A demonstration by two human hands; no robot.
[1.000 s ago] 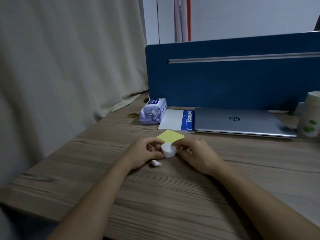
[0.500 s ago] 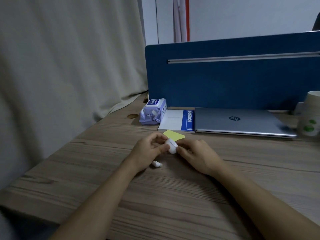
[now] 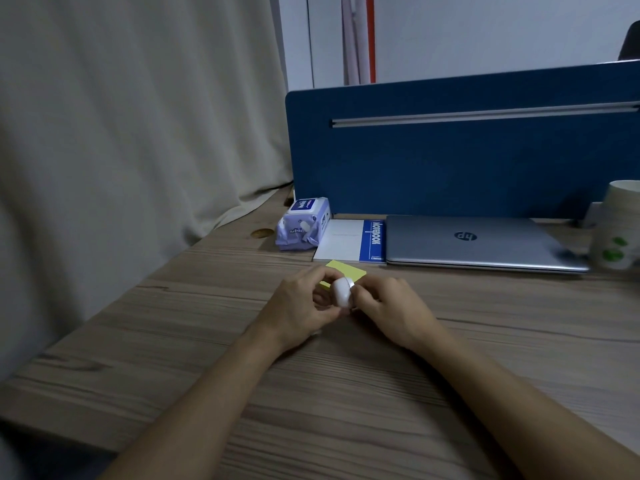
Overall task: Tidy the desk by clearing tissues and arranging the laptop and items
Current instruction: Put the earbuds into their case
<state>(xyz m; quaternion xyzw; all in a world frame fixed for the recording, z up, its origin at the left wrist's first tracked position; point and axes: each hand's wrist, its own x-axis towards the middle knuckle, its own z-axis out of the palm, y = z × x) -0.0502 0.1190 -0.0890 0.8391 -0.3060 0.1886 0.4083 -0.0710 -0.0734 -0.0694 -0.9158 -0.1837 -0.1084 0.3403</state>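
Both hands meet at the middle of the wooden desk (image 3: 346,393) around a small white earbud case (image 3: 342,291). My left hand (image 3: 303,306) grips it from the left and my right hand (image 3: 388,306) from the right, with the case raised and tilted on edge. A yellow sticky-note pad (image 3: 346,270) lies just behind the hands. A closed silver laptop (image 3: 478,242) rests along the back, with a white and blue notebook (image 3: 349,240) to its left. A purple wet-tissue pack (image 3: 303,225) sits left of the notebook. The loose earbud is hidden under my left hand.
A blue partition (image 3: 450,157) stands behind the laptop. A paper cup with green dots (image 3: 618,226) is at the far right. A beige curtain (image 3: 121,133) hangs along the desk's left side. A round cable hole (image 3: 262,233) lies near the tissue pack.
The white case went from resting flat on the desk to lifted and tipped on edge between both hands. My left hand has slid over the loose earbud, which no longer shows.
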